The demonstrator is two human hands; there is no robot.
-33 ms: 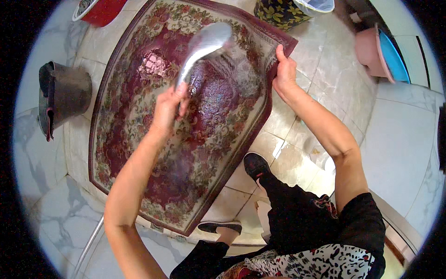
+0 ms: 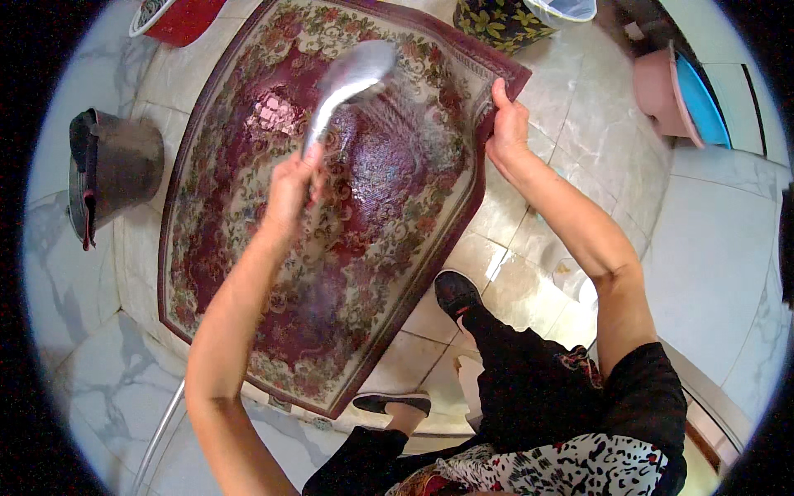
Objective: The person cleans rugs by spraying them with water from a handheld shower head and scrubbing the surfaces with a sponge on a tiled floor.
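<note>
A silver hand shower (image 2: 354,73) is gripped by its handle in my left hand (image 2: 291,186), held over the middle of a wet rug (image 2: 248,223). Its head is slightly blurred, and fine streaks of water fall to its right. Maroon and cream with a flower pattern, the rug has a dark red border. My right hand (image 2: 509,128) is closed on the rug's far right edge, thumb on top and the other fingers partly hidden. That corner looks lifted and bent under the hold.
A grey bucket (image 2: 128,161) stands left of the rug, a red basin (image 2: 186,21) at the far left. A leaf-patterned bin (image 2: 496,25) and a pink basin with blue inside (image 2: 662,95) are at the right. A metal hose (image 2: 157,434) runs at lower left; wet tiles (image 2: 529,289) lie near my feet.
My left hand has shifted slightly to the left, carrying the hand shower with it. My right hand stays on the rug's edge.
</note>
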